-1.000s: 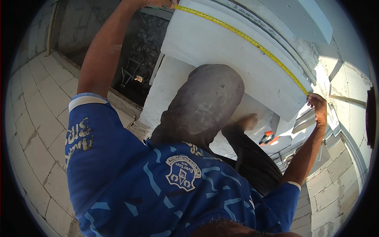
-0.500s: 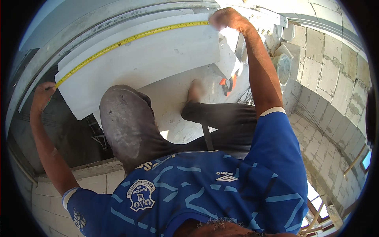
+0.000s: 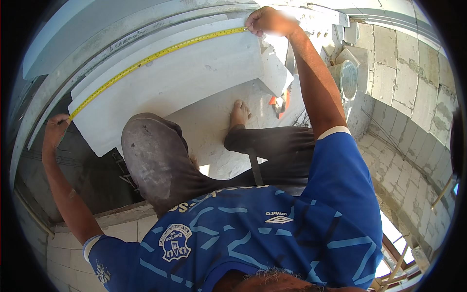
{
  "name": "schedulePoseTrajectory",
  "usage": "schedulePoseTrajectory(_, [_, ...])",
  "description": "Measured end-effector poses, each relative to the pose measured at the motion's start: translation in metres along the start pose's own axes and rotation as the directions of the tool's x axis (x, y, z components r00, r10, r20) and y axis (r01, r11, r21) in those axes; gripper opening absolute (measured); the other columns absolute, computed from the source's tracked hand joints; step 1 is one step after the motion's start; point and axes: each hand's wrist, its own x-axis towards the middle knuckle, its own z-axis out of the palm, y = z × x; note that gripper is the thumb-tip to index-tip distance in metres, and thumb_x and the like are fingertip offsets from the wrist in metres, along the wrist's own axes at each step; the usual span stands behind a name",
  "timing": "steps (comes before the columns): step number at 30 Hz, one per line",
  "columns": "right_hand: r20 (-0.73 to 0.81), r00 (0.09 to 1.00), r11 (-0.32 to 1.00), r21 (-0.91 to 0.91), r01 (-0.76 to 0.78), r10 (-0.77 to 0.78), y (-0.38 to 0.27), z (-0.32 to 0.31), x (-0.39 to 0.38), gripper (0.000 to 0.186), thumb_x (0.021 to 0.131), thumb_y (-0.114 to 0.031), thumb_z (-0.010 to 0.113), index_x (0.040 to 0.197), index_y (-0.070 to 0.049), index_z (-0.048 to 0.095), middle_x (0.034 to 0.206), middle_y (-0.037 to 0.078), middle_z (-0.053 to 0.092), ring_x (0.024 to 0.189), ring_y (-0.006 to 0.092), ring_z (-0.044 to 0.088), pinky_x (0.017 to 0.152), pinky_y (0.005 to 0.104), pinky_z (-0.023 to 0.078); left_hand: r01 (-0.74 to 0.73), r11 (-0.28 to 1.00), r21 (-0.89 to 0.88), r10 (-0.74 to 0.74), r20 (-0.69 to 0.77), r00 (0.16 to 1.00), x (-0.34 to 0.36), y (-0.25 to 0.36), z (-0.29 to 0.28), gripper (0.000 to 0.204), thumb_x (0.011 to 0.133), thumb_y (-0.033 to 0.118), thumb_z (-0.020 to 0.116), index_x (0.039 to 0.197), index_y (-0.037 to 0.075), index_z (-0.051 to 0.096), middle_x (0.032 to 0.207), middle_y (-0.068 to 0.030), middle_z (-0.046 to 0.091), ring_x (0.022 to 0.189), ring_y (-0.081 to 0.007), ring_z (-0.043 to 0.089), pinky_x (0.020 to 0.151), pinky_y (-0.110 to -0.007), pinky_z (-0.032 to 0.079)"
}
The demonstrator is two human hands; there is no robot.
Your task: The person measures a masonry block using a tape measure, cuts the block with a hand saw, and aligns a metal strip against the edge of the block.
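Note:
A yellow tape measure (image 3: 158, 54) is stretched along a white slab (image 3: 185, 73) in front of me. At the slab's left end, my left hand (image 3: 56, 129) has its fingers closed on the tape, with a small bit of green showing among them. My right hand (image 3: 267, 22) pinches the tape at the other end, near the upper edge; part of that hand is blurred. My bent knee (image 3: 151, 141) is against the slab's near side, and my bare foot (image 3: 239, 113) rests on the dusty surface below it.
Long grey rails (image 3: 121, 39) run behind the slab. A dark opening (image 3: 73, 160) lies at left. An orange tool (image 3: 280, 103) and a pale bucket (image 3: 348, 78) are at right. Block walls (image 3: 396, 73), a leaning pole (image 3: 440, 194) and block paving (image 3: 107, 231) surround me.
The view has swung round since the earliest frame, leaving the tape across the upper picture. Since half a second ago, both hands appear slightly shifted, the left downward and the right leftward, still on the tape.

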Motion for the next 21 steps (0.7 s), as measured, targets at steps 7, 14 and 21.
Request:
schedulePoseTrajectory(7, [-0.019,1.0,0.993,-0.114,0.013,-0.015,-0.007,0.002,0.007,0.02,0.086,-0.003,0.066,0.102,-0.001,0.077,0.082,0.011,0.073,0.071,0.0169,0.069,0.075,0.0319,0.056,-0.001,1.0,0.028,0.003,-0.053,0.999,-0.007,0.004,0.003,0.021,0.089,0.015,0.07,0.104,0.001,0.073,0.063,0.0039,0.056,0.051,-0.0039,0.045,0.047,-0.025,0.032])
schedulePoseTrajectory(14, [0.177,0.979,0.987,0.143,0.077,-0.102,0.022,-0.006,0.022,0.022,0.085,-0.003,0.055,0.093,0.001,0.076,0.077,0.011,0.072,0.07,0.0186,0.069,0.063,0.0312,0.057,0.017,1.0,0.02,-0.016,-0.041,0.999,0.001,0.007,0.005,0.023,0.09,0.016,0.071,0.107,0.001,0.073,0.068,0.0013,0.059,0.053,-0.0057,0.047,0.049,-0.026,0.035])
schedulePoseTrajectory(21, [0.1,0.988,0.991,0.078,0.111,-0.119,0.019,-0.007,0.026,0.018,0.085,-0.002,0.06,0.094,0.0,0.076,0.079,0.011,0.072,0.071,0.0164,0.069,0.067,0.0306,0.056,0.02,0.999,0.043,-0.018,-0.063,0.998,-0.003,0.003,0.003,0.024,0.089,0.017,0.07,0.106,0.0,0.073,0.066,0.0017,0.058,0.051,-0.0063,0.047,0.048,-0.027,0.035])
